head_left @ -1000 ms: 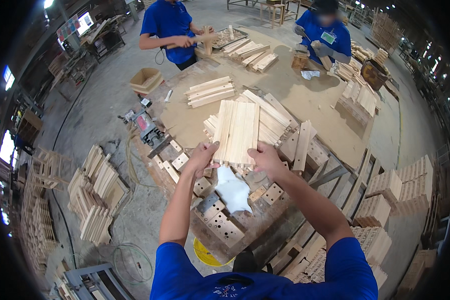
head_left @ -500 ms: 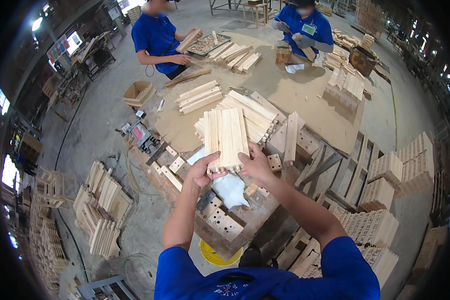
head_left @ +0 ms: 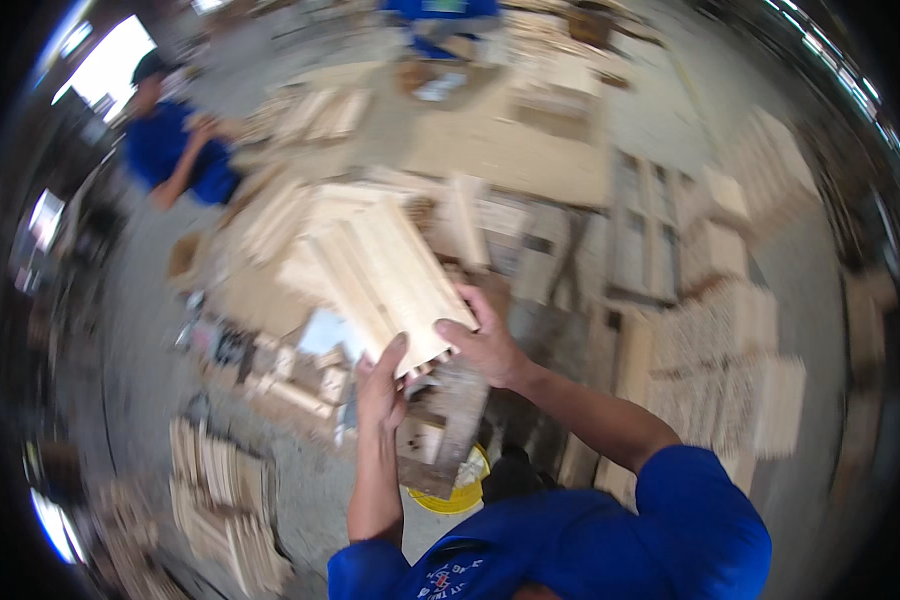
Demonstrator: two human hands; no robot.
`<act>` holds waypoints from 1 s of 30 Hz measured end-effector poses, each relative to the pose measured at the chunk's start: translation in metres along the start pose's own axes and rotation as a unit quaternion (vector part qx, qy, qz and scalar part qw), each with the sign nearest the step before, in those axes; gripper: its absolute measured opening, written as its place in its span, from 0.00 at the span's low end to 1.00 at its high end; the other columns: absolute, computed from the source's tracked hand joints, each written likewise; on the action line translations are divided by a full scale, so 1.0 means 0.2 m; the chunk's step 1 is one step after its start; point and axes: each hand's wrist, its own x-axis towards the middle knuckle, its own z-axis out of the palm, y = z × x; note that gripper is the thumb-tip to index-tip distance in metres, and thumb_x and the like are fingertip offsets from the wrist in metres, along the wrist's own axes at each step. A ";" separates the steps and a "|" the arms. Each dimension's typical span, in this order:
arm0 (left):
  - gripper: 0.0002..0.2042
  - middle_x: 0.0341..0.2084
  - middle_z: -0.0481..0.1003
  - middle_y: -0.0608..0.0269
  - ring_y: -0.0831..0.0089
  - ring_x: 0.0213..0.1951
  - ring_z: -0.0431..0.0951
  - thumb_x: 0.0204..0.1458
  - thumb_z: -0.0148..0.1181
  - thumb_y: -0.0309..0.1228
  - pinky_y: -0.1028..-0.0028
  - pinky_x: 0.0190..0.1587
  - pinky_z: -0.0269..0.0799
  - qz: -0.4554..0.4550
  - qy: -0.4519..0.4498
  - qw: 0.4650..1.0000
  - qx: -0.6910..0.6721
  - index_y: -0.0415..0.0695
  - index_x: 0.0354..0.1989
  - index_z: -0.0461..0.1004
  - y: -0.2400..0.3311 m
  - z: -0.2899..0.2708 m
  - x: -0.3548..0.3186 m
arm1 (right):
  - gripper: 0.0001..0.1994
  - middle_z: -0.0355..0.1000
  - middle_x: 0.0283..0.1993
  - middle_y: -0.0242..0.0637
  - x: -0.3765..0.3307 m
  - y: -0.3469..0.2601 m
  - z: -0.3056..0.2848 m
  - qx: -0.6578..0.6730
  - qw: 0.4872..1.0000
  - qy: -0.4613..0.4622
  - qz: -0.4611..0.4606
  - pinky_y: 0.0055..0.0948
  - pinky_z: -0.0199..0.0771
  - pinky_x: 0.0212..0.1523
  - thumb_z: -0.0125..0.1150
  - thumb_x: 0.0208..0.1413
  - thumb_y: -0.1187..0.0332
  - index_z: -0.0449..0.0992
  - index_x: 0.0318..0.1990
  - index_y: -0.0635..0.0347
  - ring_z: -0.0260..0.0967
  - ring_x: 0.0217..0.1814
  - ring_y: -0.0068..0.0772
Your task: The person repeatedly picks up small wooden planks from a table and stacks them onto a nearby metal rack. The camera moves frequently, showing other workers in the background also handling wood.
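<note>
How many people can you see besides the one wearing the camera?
2. One co-worker in blue is at the upper left; a second co-worker is at the top edge, head out of frame. Blur further back may hide others.

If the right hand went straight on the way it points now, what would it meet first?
The wooden slats, which the right hand grasps together with the left hand. Past them, the pile of wooden pieces looks next in line, though blur leaves the depth between unclear.

Place: woodworking workshop
Floor (head_left: 135,350): grey, wooden parts (head_left: 725,405) stacked around
Table (head_left: 462,410): piles of cut wooden pieces (head_left: 320,113)
Co-workers (head_left: 178,150): two, blue shirts
</note>
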 end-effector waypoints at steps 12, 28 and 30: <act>0.20 0.45 0.80 0.55 0.69 0.41 0.82 0.62 0.66 0.31 0.69 0.44 0.80 -0.134 -0.387 0.908 0.091 0.34 0.58 0.71 -0.87 1.13 -1.11 | 0.38 0.58 0.77 0.43 -2.06 -0.69 -0.83 -0.240 0.875 0.395 -0.144 0.38 0.56 0.77 0.71 0.63 0.66 0.57 0.76 0.61 0.53 0.79 0.33; 0.23 0.52 0.77 0.56 0.65 0.51 0.80 0.66 0.63 0.36 0.64 0.50 0.81 -0.394 -0.528 0.740 0.134 0.39 0.63 0.66 -2.72 2.05 -3.18 | 0.35 0.70 0.66 0.33 -4.78 -0.49 -1.95 0.006 0.786 0.616 -0.058 0.26 0.75 0.58 0.68 0.64 0.70 0.59 0.75 0.55 0.70 0.64 0.26; 0.22 0.54 0.76 0.56 0.64 0.53 0.80 0.67 0.62 0.37 0.60 0.53 0.81 -0.423 -0.488 0.751 0.140 0.41 0.64 0.66 -2.87 2.09 -3.24 | 0.35 0.71 0.62 0.33 -4.89 -0.36 -2.17 0.051 0.808 0.585 -0.059 0.23 0.82 0.46 0.66 0.63 0.73 0.58 0.76 0.54 0.76 0.55 0.25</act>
